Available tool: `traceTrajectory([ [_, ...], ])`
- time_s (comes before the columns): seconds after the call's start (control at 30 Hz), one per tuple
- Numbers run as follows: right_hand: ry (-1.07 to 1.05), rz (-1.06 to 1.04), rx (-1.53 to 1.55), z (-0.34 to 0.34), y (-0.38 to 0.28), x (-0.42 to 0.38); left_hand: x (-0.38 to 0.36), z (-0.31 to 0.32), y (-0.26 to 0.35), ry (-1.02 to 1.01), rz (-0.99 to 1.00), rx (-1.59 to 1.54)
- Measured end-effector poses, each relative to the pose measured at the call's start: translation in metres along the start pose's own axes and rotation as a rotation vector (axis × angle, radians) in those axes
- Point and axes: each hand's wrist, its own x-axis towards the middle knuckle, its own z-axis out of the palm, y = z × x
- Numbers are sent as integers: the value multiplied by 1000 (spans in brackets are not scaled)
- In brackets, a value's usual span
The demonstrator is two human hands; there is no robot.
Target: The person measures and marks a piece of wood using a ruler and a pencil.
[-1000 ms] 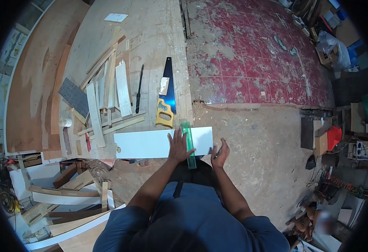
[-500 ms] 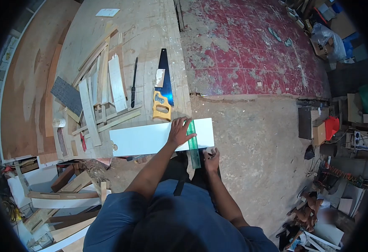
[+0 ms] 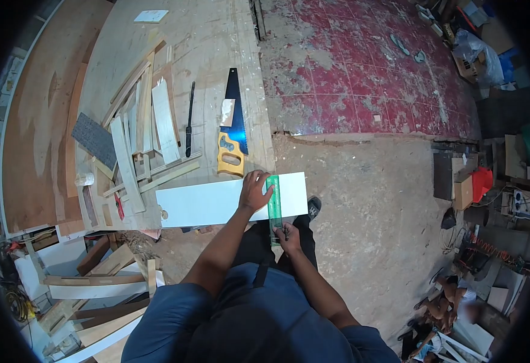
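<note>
A long white board [image 3: 210, 202] lies across the near edge of the workbench, its right end sticking out past the bench. Across that board runs a green ruler [image 3: 274, 202], its lower end reaching over the board's near edge. My left hand [image 3: 255, 192] presses on the board with its fingers spread, fingertips and thumb at the ruler's upper part. My right hand [image 3: 290, 238] is closed at the ruler's lower end, around a small dark thing that looks like a pencil or pen. A handsaw with a yellow handle [image 3: 231, 160] rests on the bench beyond the board.
Wood strips [image 3: 166, 124] and a dark file-like tool [image 3: 189, 121] lie on the workbench [image 3: 210, 45]. Offcuts [image 3: 95, 290] are piled below left. Red tiles [image 3: 362, 78] and bare concrete floor [image 3: 368, 199] extend right. Another person [image 3: 446, 302] is at the lower right.
My right hand has moved left and slightly down, from beside the board's right end to the ruler's lower end. The ruler stands more upright in view. A shoe now shows beside the board.
</note>
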Motion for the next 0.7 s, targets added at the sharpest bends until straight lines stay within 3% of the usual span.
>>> traceTrajectory([
  [0.13, -41, 73, 105, 1, -18, -4, 1, 0, 4, -6, -22, 48],
  [0.7, -28, 61, 58, 4, -13, -6, 1, 5, 1, 4, 6, 79],
])
